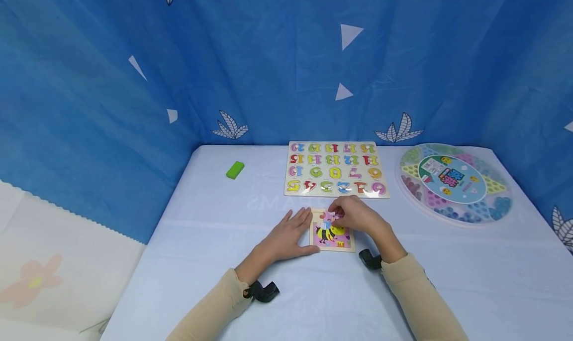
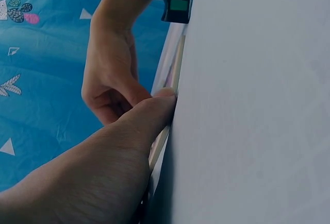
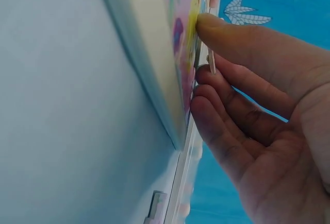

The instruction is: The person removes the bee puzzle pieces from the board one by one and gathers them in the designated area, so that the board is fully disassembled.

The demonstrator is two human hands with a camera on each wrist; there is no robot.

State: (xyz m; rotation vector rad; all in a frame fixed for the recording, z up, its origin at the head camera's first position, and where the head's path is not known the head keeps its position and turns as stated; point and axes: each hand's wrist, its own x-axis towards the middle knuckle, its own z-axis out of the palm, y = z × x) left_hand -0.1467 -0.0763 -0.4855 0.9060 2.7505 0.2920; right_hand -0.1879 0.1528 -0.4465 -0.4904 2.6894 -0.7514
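Observation:
A small wooden-framed jigsaw puzzle (image 1: 325, 235) with a yellow and black bee on pink lies flat on the table. My left hand (image 1: 290, 235) rests beside it, fingers straight along its left edge and thumb at the near edge; the left wrist view shows that thumb (image 2: 149, 113) against the frame's side. Over the puzzle's upper right part, my right hand (image 1: 355, 215) pinches a thin puzzle piece (image 3: 212, 62), seen edge-on in the right wrist view. Its fingertips are right at the picture's surface. The piece's printed face is mostly hidden by the fingers.
Behind the puzzle lies a wooden number board (image 1: 335, 170). To the right is a round clear case (image 1: 454, 181) of colored beads. A green block (image 1: 235, 170) lies at the back left. Blue curtain (image 1: 286, 62) hangs behind the white table (image 1: 201, 231).

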